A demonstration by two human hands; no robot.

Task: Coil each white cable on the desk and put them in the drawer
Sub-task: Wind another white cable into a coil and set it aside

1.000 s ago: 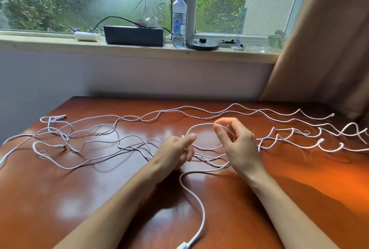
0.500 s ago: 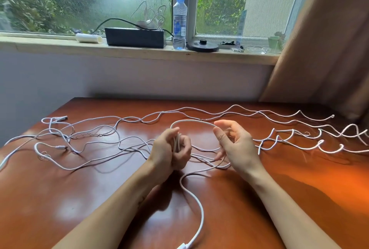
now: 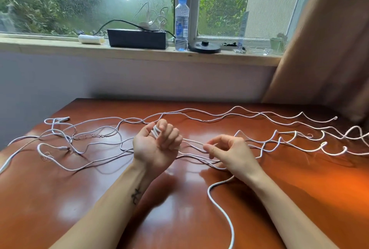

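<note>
Several white cables (image 3: 259, 116) lie spread and tangled across the brown wooden desk (image 3: 79, 198). My left hand (image 3: 157, 145) is turned palm up at the desk's middle, its fingers curled round a few loops of one white cable. A strand runs from it rightwards to my right hand (image 3: 229, 152), which pinches that cable between thumb and forefinger. The same cable's tail (image 3: 221, 210) trails toward the near edge. No drawer is in view.
A windowsill behind the desk carries a black box (image 3: 137, 38) with thin wires on top, a water bottle (image 3: 181, 24), a black round base (image 3: 204, 48) and a white roll (image 3: 90, 39). A brown curtain (image 3: 323, 49) hangs at the right.
My left hand has turned palm up and closed on the cable loops. My right hand slid rightwards along the strand and now pinches it; the raised loop between the hands is gone.
</note>
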